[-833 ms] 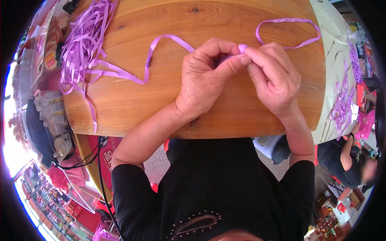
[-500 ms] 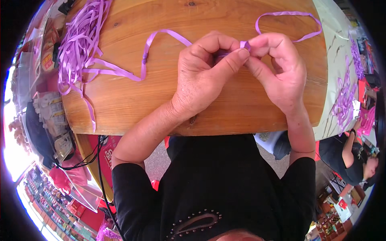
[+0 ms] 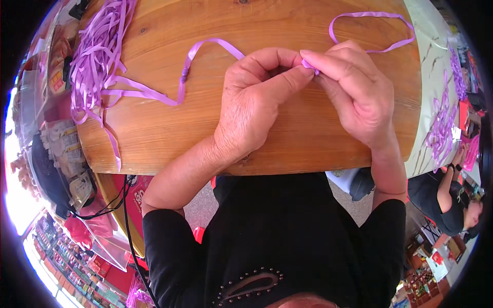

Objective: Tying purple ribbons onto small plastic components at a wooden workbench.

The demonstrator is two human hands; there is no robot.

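A narrow purple ribbon runs across the wooden table into both hands. My left hand pinches it between thumb and index finger. Right beside that pinch, my right hand is closed on the same ribbon, its index finger pressing over a small folded bit. Most of the fold is hidden by the fingertips. To the left, a small knot shows in the ribbon. The ribbon's other stretch curves in a loop beyond my right hand.
A heap of purple ribbon lies at the table's far left, with a loose end near its edge. A marbled white surface adjoins on the right, holding more purple ribbon. A person in black is at the right. Black cables hang at left.
My right index finger has moved over the fold at my left fingertips, and the purple bit between them now shows less. The ribbon's far loop has shifted slightly.
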